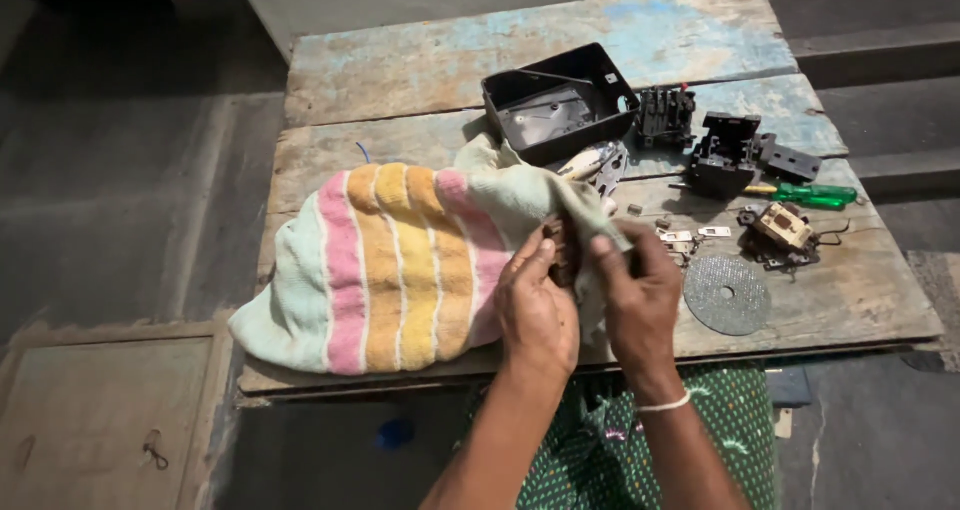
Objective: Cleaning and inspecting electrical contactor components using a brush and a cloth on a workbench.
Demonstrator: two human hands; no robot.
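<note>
You are holding a small dark brown ridged part between your two hands, pinched at the near edge of the weathered wooden board. It is sitting roughly upright, mostly hidden by your fingers, so its full shape is hard to make out. You are wrapping it in a corner of a soft striped towel banded in pink, yellow, orange and pale green, which is lying bunched and spread across the left half of the board.
</note>
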